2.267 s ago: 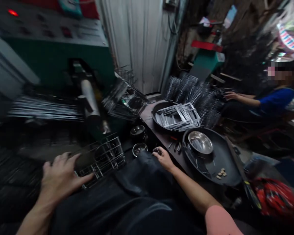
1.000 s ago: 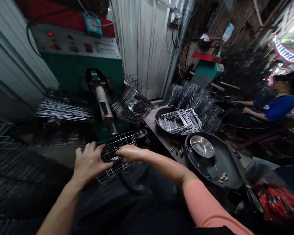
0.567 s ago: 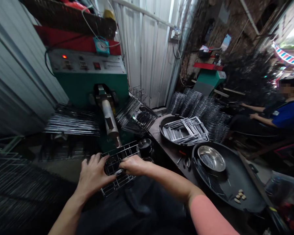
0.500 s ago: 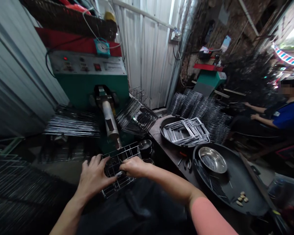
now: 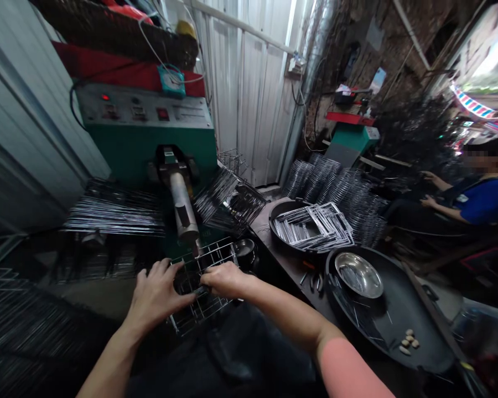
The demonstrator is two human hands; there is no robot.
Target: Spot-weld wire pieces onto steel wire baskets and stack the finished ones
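Observation:
A small wire basket (image 5: 209, 309) with a grid of shiny metal rods is held low in front of me, just below the electrode tip of a green spot-welding machine (image 5: 149, 135). My left hand (image 5: 155, 293) grips the basket's left side, thumb and fingers spread around its wires. My right hand (image 5: 224, 279) is closed at the basket's middle, its fingertips curled over wires there. Whether a separate small piece is between those fingers is hidden. The machine's grey cylindrical arm (image 5: 182, 204) points down at the basket's far rim.
Wire stacks (image 5: 112, 213) lie left of the machine, with wire frames (image 5: 232, 202) to its right. On the right bench are a pan of square wire frames (image 5: 332, 226), pliers (image 5: 316, 281) and a black tray (image 5: 398, 315) holding a steel bowl (image 5: 359, 275). Further right sits a person in blue (image 5: 487, 202).
The view has shifted slightly, so most things sit a little further left. Both hands keep their hold on the wire basket, which stays under the machine's tip.

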